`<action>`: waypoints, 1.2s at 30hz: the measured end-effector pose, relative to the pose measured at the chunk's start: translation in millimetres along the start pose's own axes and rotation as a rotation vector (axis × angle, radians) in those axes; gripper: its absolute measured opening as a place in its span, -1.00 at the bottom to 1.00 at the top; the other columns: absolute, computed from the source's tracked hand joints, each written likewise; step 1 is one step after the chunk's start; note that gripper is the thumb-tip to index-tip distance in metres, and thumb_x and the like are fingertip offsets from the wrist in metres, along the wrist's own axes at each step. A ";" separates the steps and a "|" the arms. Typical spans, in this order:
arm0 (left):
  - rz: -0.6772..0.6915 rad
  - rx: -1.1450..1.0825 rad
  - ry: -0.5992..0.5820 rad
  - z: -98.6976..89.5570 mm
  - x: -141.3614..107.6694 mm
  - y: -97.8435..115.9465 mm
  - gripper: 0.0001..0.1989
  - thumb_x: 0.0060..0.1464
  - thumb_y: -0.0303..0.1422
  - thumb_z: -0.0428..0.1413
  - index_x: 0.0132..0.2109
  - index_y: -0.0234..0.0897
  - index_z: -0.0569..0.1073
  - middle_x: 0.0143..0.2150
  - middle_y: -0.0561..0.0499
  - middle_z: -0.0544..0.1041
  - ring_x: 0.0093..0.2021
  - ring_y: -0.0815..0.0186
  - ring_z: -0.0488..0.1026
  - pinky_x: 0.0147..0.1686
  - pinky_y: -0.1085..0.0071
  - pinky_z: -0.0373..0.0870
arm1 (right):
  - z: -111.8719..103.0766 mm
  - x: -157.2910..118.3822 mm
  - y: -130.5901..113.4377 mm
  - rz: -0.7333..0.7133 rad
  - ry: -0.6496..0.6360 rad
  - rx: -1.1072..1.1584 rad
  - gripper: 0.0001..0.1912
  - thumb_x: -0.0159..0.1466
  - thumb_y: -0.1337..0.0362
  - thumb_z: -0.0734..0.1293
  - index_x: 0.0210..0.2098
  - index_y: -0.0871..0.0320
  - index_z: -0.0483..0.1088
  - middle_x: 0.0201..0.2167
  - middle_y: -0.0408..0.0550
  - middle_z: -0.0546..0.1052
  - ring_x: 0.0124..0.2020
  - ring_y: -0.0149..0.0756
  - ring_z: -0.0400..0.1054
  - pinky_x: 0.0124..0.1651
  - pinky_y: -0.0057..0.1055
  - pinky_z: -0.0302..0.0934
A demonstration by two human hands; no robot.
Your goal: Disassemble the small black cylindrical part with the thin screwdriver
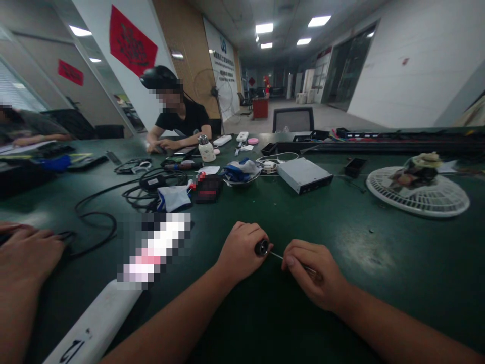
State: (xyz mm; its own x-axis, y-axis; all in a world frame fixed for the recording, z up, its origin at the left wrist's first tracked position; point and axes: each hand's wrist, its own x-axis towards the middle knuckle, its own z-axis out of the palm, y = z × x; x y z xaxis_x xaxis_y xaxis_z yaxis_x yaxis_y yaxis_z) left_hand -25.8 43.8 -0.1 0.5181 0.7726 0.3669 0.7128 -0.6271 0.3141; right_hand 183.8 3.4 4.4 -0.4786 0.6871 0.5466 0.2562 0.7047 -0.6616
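Just above the dark green table, my left hand (pixel 240 251) is closed around a small black cylindrical part (pixel 261 247), whose round end faces me. Most of that part is hidden by my fingers. To its right, my right hand (pixel 322 270) grips a screwdriver (pixel 277 256) by its brownish handle. The thin metal shaft points left toward the black part; whether the tip touches it I cannot tell.
Another person's hand (pixel 28 253) rests at the left edge, near a long white object (pixel 94 318). Beyond lie black cables (pixel 113 222), a cloth-filled bowl (pixel 242 174), a grey metal drive (pixel 305 175) and a white fan grille (pixel 419 202). A person (pixel 182 119) sits across the table.
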 end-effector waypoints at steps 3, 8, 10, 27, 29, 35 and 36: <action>-0.009 -0.004 0.003 -0.2 -0.3 0.1 -0.90 0.14 -0.33 0.21 -0.30 -0.23 0.45 -0.27 0.05 0.53 -0.21 0.25 0.45 -0.15 0.26 0.22 | -0.2 0.4 -0.8 0.008 0.034 0.012 -0.80 0.41 0.37 0.21 -0.31 0.19 0.43 -0.38 -0.04 0.46 -0.35 -0.34 0.36 -0.29 -0.39 0.21; 0.008 0.002 0.010 1.0 -0.7 -0.2 -0.86 0.14 -0.29 0.22 -0.31 -0.23 0.45 -0.29 0.05 0.53 -0.23 0.25 0.45 -0.15 0.25 0.22 | -0.5 0.5 -1.3 -0.028 -0.043 0.033 -0.79 0.41 0.37 0.20 -0.32 0.19 0.43 -0.40 -0.06 0.46 -0.38 -0.34 0.36 -0.31 -0.39 0.21; 0.015 0.007 0.012 1.4 -0.6 -0.2 -0.85 0.15 -0.28 0.21 -0.31 -0.23 0.45 -0.28 0.05 0.53 -0.23 0.25 0.45 -0.16 0.25 0.22 | -0.5 0.0 -1.0 -0.019 0.015 -0.001 -0.76 0.41 0.38 0.19 -0.37 0.19 0.41 -0.45 -0.07 0.44 -0.43 -0.35 0.33 -0.34 -0.39 0.18; 0.030 0.031 0.001 1.2 -0.2 -0.5 -0.85 0.14 -0.26 0.22 -0.31 -0.23 0.46 -0.32 0.06 0.53 -0.27 0.26 0.43 -0.18 0.26 0.20 | -0.4 1.7 0.1 -0.007 -0.031 0.067 -0.78 0.41 0.36 0.21 -0.32 0.18 0.44 -0.39 -0.06 0.47 -0.35 -0.33 0.37 -0.27 -0.38 0.23; 0.031 0.040 -0.002 1.5 -0.3 -0.6 -0.83 0.15 -0.24 0.21 -0.32 -0.23 0.46 -0.33 0.06 0.52 -0.27 0.25 0.42 -0.19 0.26 0.20 | -0.7 1.3 0.1 0.006 0.001 0.037 -0.76 0.41 0.37 0.20 -0.36 0.18 0.42 -0.44 -0.08 0.44 -0.40 -0.35 0.35 -0.31 -0.38 0.21; 0.039 0.053 -0.005 1.9 -0.2 -1.7 -0.85 0.15 -0.26 0.20 -0.31 -0.22 0.47 -0.33 0.05 0.53 -0.27 0.25 0.42 -0.19 0.27 0.20 | -0.4 0.9 0.4 -0.010 0.009 0.062 -0.80 0.41 0.37 0.21 -0.31 0.19 0.44 -0.38 -0.05 0.47 -0.33 -0.33 0.38 -0.27 -0.39 0.23; 0.040 0.055 -0.007 1.8 -0.1 -1.7 -0.84 0.15 -0.25 0.20 -0.32 -0.22 0.47 -0.33 0.05 0.53 -0.27 0.25 0.42 -0.20 0.27 0.20 | -0.2 0.7 0.5 -0.014 -0.015 0.066 -0.79 0.41 0.37 0.21 -0.31 0.19 0.43 -0.38 -0.05 0.47 -0.34 -0.33 0.38 -0.27 -0.38 0.23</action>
State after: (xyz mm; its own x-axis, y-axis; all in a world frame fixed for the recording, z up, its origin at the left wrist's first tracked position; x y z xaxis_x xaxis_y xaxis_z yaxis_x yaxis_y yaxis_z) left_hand -26.2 44.9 -2.3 0.5498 0.7477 0.3722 0.7163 -0.6513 0.2503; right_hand 183.8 4.3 4.5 -0.4946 0.6740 0.5488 0.1932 0.7009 -0.6866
